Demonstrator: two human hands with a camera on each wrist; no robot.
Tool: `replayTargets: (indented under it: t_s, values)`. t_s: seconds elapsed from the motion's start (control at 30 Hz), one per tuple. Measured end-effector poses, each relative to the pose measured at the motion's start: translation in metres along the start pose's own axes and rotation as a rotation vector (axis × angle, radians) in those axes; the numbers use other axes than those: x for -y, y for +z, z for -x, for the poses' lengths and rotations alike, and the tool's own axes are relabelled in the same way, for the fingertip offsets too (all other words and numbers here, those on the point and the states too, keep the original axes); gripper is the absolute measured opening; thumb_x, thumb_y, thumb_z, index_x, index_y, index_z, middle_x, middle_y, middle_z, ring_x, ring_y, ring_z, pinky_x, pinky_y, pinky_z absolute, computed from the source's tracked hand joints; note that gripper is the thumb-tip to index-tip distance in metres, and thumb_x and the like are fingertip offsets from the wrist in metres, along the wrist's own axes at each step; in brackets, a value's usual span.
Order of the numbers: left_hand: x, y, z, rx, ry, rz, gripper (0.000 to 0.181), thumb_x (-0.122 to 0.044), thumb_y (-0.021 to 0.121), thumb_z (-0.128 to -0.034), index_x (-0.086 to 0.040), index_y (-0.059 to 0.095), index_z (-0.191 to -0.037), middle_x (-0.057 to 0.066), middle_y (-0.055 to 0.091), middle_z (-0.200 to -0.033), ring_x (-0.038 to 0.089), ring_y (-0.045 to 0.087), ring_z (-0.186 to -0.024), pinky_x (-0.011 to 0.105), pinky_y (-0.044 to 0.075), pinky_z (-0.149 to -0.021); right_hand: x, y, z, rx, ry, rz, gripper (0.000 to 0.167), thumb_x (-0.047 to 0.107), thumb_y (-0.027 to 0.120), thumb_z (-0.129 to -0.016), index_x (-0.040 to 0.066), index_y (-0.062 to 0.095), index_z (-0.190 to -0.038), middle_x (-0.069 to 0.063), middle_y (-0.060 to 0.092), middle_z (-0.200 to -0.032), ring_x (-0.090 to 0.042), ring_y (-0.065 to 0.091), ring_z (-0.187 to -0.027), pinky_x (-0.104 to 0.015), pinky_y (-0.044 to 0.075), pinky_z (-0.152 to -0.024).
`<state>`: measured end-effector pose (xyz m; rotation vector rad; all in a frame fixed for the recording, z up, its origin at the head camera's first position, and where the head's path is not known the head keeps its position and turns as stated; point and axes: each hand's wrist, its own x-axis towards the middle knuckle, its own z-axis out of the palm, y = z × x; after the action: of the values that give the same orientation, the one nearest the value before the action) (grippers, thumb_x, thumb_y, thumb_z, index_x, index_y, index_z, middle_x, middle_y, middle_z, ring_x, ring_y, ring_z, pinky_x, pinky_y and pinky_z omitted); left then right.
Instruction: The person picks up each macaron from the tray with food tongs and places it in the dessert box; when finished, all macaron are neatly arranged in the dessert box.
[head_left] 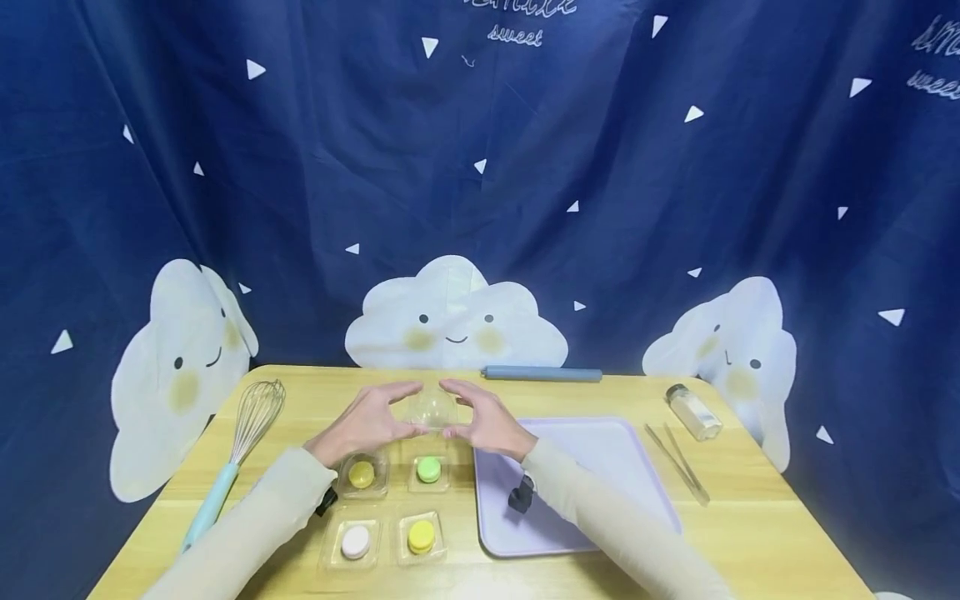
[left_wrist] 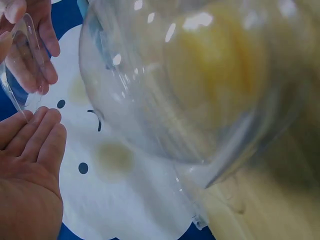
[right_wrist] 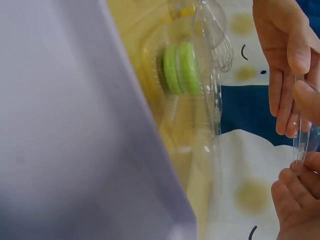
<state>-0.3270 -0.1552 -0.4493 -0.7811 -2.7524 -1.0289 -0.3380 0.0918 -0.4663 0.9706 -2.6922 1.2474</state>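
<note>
Between both hands, above the back half of the table, is a clear plastic dome lid (head_left: 432,408). My left hand (head_left: 366,423) grips its left side and my right hand (head_left: 487,421) its right side, thumbs and fingers at the rim. Below the lid, a green macaron (head_left: 429,469) sits in a clear square tray. Left of it, under the left wrist, a yellow macaron (head_left: 361,475) appears covered by a clear dome, seen close up in the left wrist view. Nearer me, a pale pink macaron (head_left: 356,542) and another yellow macaron (head_left: 422,537) lie in clear trays.
A lilac tray (head_left: 577,517) lies under the right forearm. At the left edge rests a whisk (head_left: 234,462). Metal tongs (head_left: 678,465) and a dark-capped shaker (head_left: 693,412) lie at the right. A blue-grey rod (head_left: 542,373) lies along the back edge, before a blue curtain (head_left: 420,150).
</note>
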Motion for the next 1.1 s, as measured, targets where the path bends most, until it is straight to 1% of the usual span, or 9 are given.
replayTargets:
  t_s: [0.07,0.23,0.3,0.43,0.53,0.6,0.67,0.77,1.1]
  values:
    - [-0.002,0.001,0.003,0.03,-0.017,-0.004,0.081,-0.047,0.085,-0.0778,-0.009,0.058,-0.143,0.01,0.061,-0.145,0.027,0.071,-0.11,0.049,0.049,-0.112,0.0,0.001,0.004,0.002,0.015,0.025,0.078,0.018,0.084,-0.081,0.011,0.048,-0.15,-0.008,0.05,-0.155,-0.025,0.055,-0.137,-0.038,0.047,-0.115]
    - [-0.011,0.007,0.013,0.125,-0.056,-0.135,0.08,-0.047,0.085,-0.0765,-0.01,0.059,-0.142,0.01,0.062,-0.143,0.026,0.071,-0.108,0.049,0.049,-0.112,0.0,0.008,0.018,0.032,0.013,0.158,0.073,0.029,0.086,-0.078,0.012,0.056,-0.143,-0.006,0.06,-0.145,-0.025,0.062,-0.127,-0.041,0.051,-0.11]
    - [-0.015,0.01,0.017,0.163,-0.06,-0.209,0.079,-0.049,0.086,-0.0746,-0.011,0.061,-0.14,0.009,0.064,-0.141,0.033,0.061,-0.13,0.051,0.049,-0.112,0.001,0.01,0.024,0.063,0.016,0.218,0.073,0.033,0.086,-0.078,0.012,0.057,-0.142,-0.006,0.062,-0.143,-0.025,0.063,-0.126,-0.042,0.052,-0.11]
    - [-0.021,0.016,0.021,0.232,-0.055,-0.277,0.078,-0.049,0.087,-0.0716,-0.01,0.064,-0.135,0.008,0.067,-0.136,0.033,0.065,-0.124,0.051,0.052,-0.107,0.005,0.014,0.032,0.125,0.02,0.31,0.073,0.038,0.086,-0.078,0.012,0.058,-0.14,-0.006,0.063,-0.141,-0.025,0.063,-0.127,-0.041,0.051,-0.111]
    - [-0.022,0.019,0.022,0.26,-0.047,-0.293,0.077,-0.047,0.087,-0.0704,-0.009,0.065,-0.134,0.009,0.069,-0.134,0.027,0.069,-0.112,0.048,0.055,-0.104,0.008,0.017,0.035,0.147,0.02,0.344,0.072,0.038,0.086,-0.078,0.01,0.059,-0.139,-0.006,0.065,-0.138,-0.024,0.064,-0.126,-0.038,0.051,-0.111]
    - [-0.023,0.02,0.023,0.277,-0.045,-0.293,0.077,-0.046,0.088,-0.0699,-0.008,0.065,-0.133,0.008,0.072,-0.126,0.021,0.072,-0.093,0.045,0.058,-0.097,0.009,0.019,0.036,0.153,0.022,0.361,0.072,0.038,0.087,-0.077,0.009,0.06,-0.137,-0.006,0.066,-0.136,-0.023,0.064,-0.125,-0.037,0.051,-0.111]
    - [-0.023,0.021,0.023,0.3,-0.045,-0.283,0.077,-0.045,0.088,-0.0694,-0.007,0.065,-0.133,0.007,0.075,-0.111,0.014,0.066,-0.073,0.041,0.061,-0.085,0.01,0.02,0.036,0.161,0.028,0.377,0.072,0.038,0.087,-0.077,0.009,0.06,-0.136,-0.006,0.066,-0.136,-0.023,0.064,-0.125,-0.036,0.051,-0.111]
    - [-0.024,0.022,0.023,0.321,-0.04,-0.281,0.077,-0.045,0.09,-0.0672,-0.006,0.067,-0.13,0.004,0.075,-0.102,0.007,0.054,-0.06,0.035,0.058,-0.076,0.012,0.022,0.037,0.178,0.038,0.405,0.071,0.04,0.086,-0.077,0.009,0.061,-0.135,-0.007,0.065,-0.137,-0.024,0.063,-0.127,-0.036,0.05,-0.112]
    - [-0.023,0.022,0.021,0.316,-0.005,-0.287,0.075,-0.043,0.091,-0.0662,-0.004,0.069,-0.126,0.005,0.076,-0.108,0.003,0.053,-0.059,0.033,0.058,-0.077,0.02,0.022,0.035,0.195,0.026,0.462,0.071,0.039,0.086,-0.077,0.009,0.06,-0.136,-0.007,0.065,-0.137,-0.024,0.063,-0.126,-0.035,0.051,-0.111]
